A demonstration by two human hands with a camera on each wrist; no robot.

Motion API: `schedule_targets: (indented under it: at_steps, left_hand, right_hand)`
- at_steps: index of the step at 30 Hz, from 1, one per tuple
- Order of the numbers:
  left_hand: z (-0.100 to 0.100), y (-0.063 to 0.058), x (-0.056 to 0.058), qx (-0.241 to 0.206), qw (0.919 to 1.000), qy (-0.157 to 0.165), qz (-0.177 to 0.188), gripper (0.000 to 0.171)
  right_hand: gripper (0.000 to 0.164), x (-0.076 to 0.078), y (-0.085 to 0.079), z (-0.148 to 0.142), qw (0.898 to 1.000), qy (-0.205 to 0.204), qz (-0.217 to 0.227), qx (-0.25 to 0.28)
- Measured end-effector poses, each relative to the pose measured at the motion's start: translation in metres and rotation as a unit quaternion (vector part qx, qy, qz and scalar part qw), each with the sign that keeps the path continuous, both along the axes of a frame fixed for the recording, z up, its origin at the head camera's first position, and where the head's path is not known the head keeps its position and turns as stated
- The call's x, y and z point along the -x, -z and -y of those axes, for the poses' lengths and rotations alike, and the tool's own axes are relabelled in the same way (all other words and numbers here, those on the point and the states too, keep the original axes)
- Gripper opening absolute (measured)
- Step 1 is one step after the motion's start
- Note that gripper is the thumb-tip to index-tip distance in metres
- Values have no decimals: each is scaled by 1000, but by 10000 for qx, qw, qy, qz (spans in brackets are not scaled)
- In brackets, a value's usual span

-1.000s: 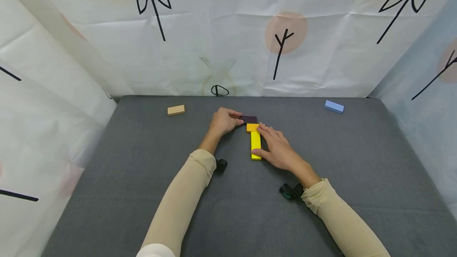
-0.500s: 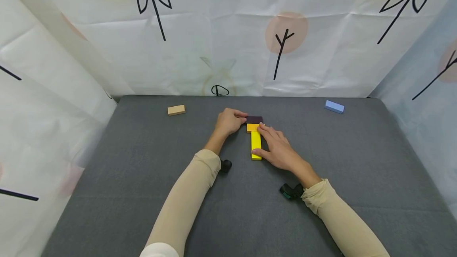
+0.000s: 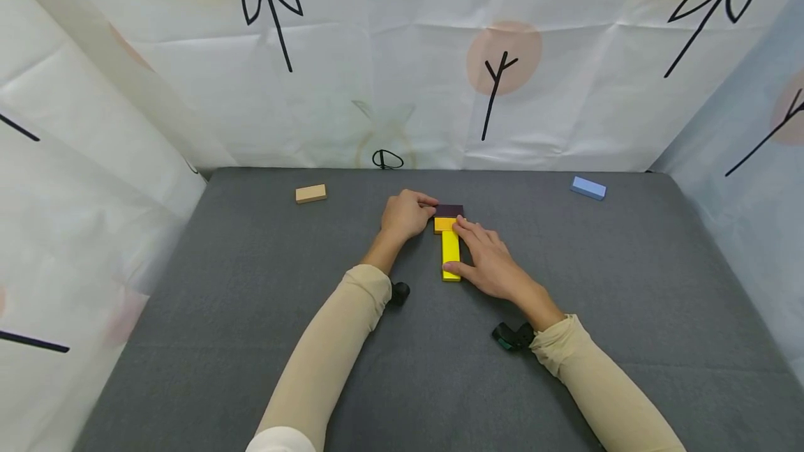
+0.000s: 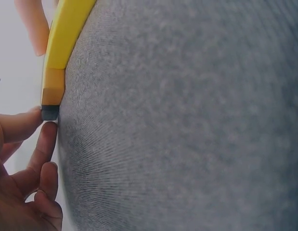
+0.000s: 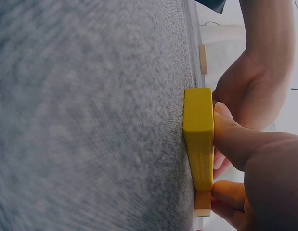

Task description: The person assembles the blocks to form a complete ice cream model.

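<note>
My left hand (image 3: 405, 215) pinches the left end of a dark purple block (image 3: 450, 211) between thumb and fingertips. That block lies flat against the far side of an orange-yellow block (image 3: 443, 224). From the orange-yellow one, a long bright yellow block (image 3: 450, 253) runs toward me, forming a T-like shape. My right hand (image 3: 490, 264) rests on these two from the right, fingers fairly straight. In the right wrist view its thumb lies on the yellow block (image 5: 198, 110) and its fingertips touch the orange-yellow block (image 5: 202, 199). The left wrist view shows the dark block (image 4: 50, 112) at the left fingertips.
A tan block (image 3: 310, 194) lies at the far left of the grey cloth-covered table (image 3: 251, 298). At the far right lies a light blue block (image 3: 588, 187). White printed curtains (image 3: 402, 75) stand behind the table and at both sides.
My left hand has slid the dark purple block to the right, along the far side of the orange-yellow block, with the motion small in the last half second. My right hand stays in place.
</note>
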State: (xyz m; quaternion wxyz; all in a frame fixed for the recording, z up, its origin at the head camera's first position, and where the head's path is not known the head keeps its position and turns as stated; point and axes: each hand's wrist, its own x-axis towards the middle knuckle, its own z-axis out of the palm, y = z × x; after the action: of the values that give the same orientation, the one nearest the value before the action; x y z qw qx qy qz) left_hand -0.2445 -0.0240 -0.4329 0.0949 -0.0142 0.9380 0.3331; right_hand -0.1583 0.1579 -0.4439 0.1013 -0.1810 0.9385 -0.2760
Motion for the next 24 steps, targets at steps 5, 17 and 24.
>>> schedule_targets:
  at_steps: [5, 17, 24]
  left_hand:
    - [-4, -2, -1, 151, 9999, 0, -33, 23]
    - [-7, 0, -6, 954, 9928, 374, -625, 25]
    - [-11, -3, -9, 1522, 9821, 588, -943, 25]
  right_hand:
    - [85, 0, 1, -1, 10000, -9, -32, 17]
    - [83, 0, 0, -1, 9999, -22, -72, 78]
    - [82, 2, -7, 1, 10000, -11, 42, 54]
